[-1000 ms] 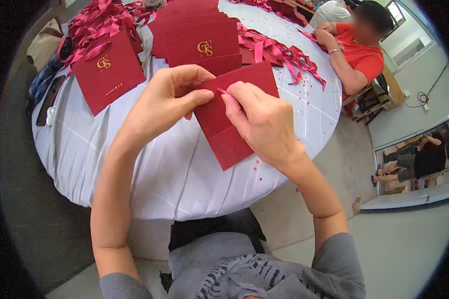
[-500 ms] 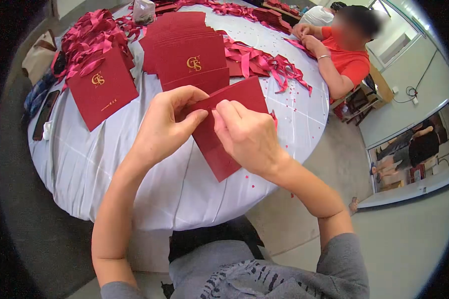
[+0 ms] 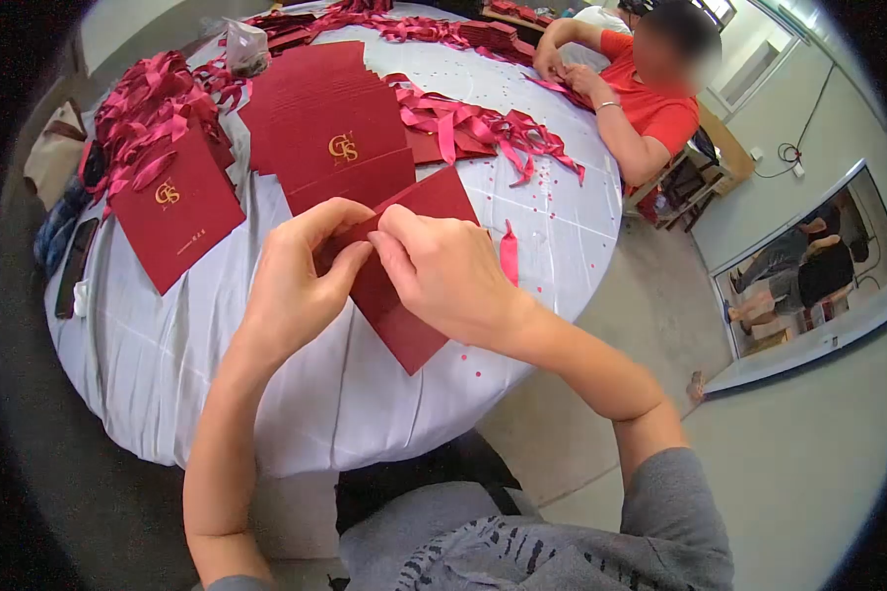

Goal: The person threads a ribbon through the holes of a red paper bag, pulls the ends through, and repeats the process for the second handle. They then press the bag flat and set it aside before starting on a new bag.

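White cloth covers the round tabletop (image 3: 158, 345), and at its near edge both hands hold one dark red card (image 3: 400, 317). The left hand (image 3: 296, 286) is closed on the card's top corner, with the thumb on top. The right hand (image 3: 443, 271) pinches the same spot with its fingertips, so the two hands touch. The card looks thin, light and a bit stiff, like thick paper. I think a hard squeeze would crease it, so a soft pinch at an edge or corner is the best hold. Just right of the right hand lies one short pink ribbon (image 3: 509, 253). Past the fingers of both hands sits a fanned stack of red cards (image 3: 330, 128) with gold letters. Further out, left of the left hand, lie a single card (image 3: 172, 212) and a heap of ribbons (image 3: 143, 108). Far beyond the right hand sits another person (image 3: 650, 103) in an orange shirt.
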Demonstrator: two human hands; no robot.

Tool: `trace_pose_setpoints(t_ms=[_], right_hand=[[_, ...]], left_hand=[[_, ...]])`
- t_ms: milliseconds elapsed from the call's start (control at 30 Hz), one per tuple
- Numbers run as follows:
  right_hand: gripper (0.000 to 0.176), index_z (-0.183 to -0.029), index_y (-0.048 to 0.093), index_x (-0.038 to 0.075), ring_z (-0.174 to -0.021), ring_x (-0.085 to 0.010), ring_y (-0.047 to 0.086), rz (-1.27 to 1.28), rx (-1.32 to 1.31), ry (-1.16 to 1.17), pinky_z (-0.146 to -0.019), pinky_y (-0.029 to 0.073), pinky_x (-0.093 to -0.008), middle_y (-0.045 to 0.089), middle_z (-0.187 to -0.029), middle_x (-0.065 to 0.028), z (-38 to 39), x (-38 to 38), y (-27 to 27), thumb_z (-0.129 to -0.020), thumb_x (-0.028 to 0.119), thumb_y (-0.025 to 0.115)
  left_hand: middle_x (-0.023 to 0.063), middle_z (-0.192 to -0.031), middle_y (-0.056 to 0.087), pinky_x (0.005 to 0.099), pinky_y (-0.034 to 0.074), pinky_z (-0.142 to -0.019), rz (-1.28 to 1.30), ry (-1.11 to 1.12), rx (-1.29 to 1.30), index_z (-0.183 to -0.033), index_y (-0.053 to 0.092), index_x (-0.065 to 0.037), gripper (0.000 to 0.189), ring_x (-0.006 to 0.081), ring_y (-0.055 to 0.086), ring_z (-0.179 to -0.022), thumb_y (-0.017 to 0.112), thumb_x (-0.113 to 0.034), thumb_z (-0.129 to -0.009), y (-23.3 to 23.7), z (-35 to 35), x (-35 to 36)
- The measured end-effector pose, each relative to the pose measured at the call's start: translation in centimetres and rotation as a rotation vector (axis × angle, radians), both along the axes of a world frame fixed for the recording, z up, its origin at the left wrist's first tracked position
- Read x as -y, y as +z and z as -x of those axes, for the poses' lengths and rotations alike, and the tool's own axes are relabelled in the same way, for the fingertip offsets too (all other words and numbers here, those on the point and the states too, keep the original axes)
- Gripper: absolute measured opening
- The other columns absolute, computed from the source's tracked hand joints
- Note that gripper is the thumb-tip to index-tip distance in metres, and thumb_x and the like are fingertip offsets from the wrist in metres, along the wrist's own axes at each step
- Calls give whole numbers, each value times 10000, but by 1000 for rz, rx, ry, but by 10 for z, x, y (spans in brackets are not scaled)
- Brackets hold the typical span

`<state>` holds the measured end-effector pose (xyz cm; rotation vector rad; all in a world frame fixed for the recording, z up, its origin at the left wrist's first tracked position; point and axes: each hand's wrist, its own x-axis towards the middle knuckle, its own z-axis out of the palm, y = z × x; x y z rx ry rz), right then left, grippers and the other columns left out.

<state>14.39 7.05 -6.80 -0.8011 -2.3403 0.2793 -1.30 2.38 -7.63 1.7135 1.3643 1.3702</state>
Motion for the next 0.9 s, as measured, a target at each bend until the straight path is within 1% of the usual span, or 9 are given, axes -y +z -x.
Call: trace_pose_setpoints(t_ms=[133, 200, 367, 533, 567, 600, 700, 800, 900], right_hand=[[126, -870, 557, 37, -582, -244, 591, -53, -40, 48, -521, 458, -331, 564, -676, -123, -13, -2, 18, -829, 143, 612], [157, -891, 575, 27, -566, -151, 550, -150, -176, 53, -530, 447, -274, 543, -751, -87, -18, -3, 35, -786, 93, 672], [98, -821, 610, 9, -701, -213, 539, -245, -114, 211, -620, 442, -305, 526, -778, -103, -25, -12, 61, -779, 83, 660], [155, -809, 640, -4, -771, -242, 525, 19, 212, 300, -704, 422, -343, 532, -780, -121, -30, -16, 79, -812, 145, 600], [251, -750, 646, -32, -661, -330, 586, 46, 255, 351, -628, 459, -401, 598, -674, -185, -26, -23, 84, -778, 184, 521], [251, -750, 646, -32, -661, -330, 586, 46, 249, 341, -628, 459, -401, 598, -674, -185, -24, -29, 84, -778, 184, 521], [255, -795, 661, -9, -597, -250, 593, 225, 452, 384, -594, 457, -369, 604, -651, -180, -18, -39, 92, -778, 205, 524], [256, -802, 660, -10, -531, -103, 441, 411, 553, 278, -507, 379, -305, 499, -554, -25, -12, -32, 113, -805, 220, 546], [242, -846, 691, 26, -589, -107, 513, 479, 596, 255, -559, 414, -283, 589, -636, -24, -5, -34, 119, -766, 237, 604]], left_hand=[[97, -833, 643, 237, 468, -647, -39, -12, 15, -978, 592, 46, 196, 107, 590, -748, 577, 41, -783, 11, 0, 7], [114, -849, 644, 239, 467, -631, -143, 43, -136, -992, 593, 31, 219, 123, 602, -727, 588, 45, -774, 21, 2, 12], [129, -831, 623, 319, 482, -617, -361, 27, -335, -1007, 550, -30, 260, 255, 628, -728, 586, 51, -762, 38, -9, 21], [149, -838, 617, 342, 485, -649, -358, 22, -285, -1055, 484, -13, 332, 283, 630, -767, 628, 26, -758, 27, -18, 23], [155, -851, 611, 349, 485, -661, -354, 21, -219, -1063, 466, -6, 355, 295, 626, -782, 645, 12, -757, 27, -20, 24], [155, -851, 611, 349, 485, -661, -355, 11, -223, -1063, 466, -6, 355, 295, 626, -782, 645, 12, -757, 28, -21, 25], [161, -929, 585, 364, 475, -701, -423, 26, -398, -1062, 460, 15, 380, 316, 603, -843, 669, -3, -745, 30, -22, 26], [158, -926, 588, 370, 471, -714, -451, 97, -448, -1049, 481, 17, 361, 319, 594, -833, 660, 18, -735, 25, -24, 23], [155, -922, 591, 374, 468, -724, -480, 138, -483, -1010, 511, 22, 317, 324, 587, -822, 652, 33, -726, 22, -26, 22]])
